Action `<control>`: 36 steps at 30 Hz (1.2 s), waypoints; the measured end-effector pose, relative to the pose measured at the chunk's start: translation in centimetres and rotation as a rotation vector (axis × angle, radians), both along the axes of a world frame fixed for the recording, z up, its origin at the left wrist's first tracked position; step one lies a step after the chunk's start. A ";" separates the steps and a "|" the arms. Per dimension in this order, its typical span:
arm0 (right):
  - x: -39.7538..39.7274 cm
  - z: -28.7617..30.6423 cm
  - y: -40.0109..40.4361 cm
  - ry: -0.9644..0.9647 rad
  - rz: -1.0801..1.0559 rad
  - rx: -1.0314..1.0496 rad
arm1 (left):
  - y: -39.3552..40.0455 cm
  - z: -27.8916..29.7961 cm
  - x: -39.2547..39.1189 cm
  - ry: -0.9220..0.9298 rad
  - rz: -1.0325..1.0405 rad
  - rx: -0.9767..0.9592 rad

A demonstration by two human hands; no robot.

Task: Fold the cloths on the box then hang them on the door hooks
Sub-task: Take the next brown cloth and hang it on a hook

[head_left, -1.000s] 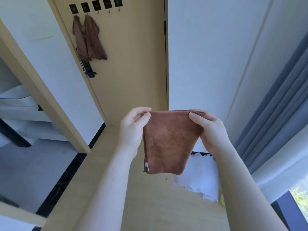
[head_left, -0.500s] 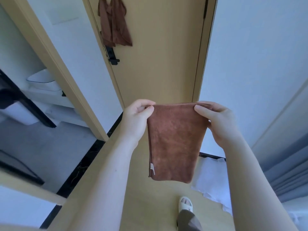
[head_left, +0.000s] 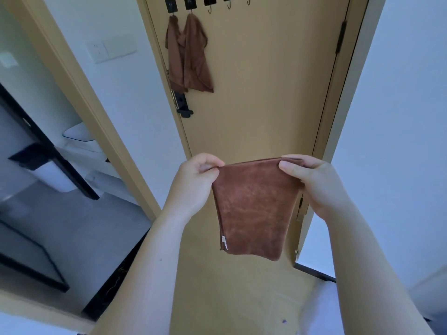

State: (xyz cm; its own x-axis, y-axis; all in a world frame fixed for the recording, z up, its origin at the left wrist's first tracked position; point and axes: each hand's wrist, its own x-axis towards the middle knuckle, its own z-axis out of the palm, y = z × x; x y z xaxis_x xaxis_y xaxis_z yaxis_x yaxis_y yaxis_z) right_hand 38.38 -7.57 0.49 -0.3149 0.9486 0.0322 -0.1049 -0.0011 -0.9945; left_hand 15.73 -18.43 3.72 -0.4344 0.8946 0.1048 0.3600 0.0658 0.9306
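Since the earlier view, door hooks (head_left: 209,2) have come into sight as the person nears. Left hand (head_left: 196,182) and right hand (head_left: 314,182) pinch the folded brown cloth's (head_left: 254,209) top corners between thumb and fingers, keeping it flat for hanging beside two hung cloths (head_left: 189,56).

Two bare arms reach out from the bottom of the picture. No sleeves cover them, and no watch, ring or band shows. The left hand (head_left: 193,184) and the right hand (head_left: 316,184) are bare too, with no gloves. The nails are short and plain. The left arm has a few tiny dots.
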 end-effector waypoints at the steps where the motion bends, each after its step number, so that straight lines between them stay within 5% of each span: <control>1: -0.3 0.1 1.4 0.001 0.002 0.004 | 1.2 0.0 -0.2 0.011 -0.003 -0.004; 16: -8.7 -1.1 14.6 -0.009 0.036 -0.062 | 13.8 -1.8 -6.6 0.003 0.162 -0.018; 36: -25.9 0.3 30.0 -0.036 -0.104 -0.022 | 32.0 -0.7 -26.1 0.018 -0.001 -0.003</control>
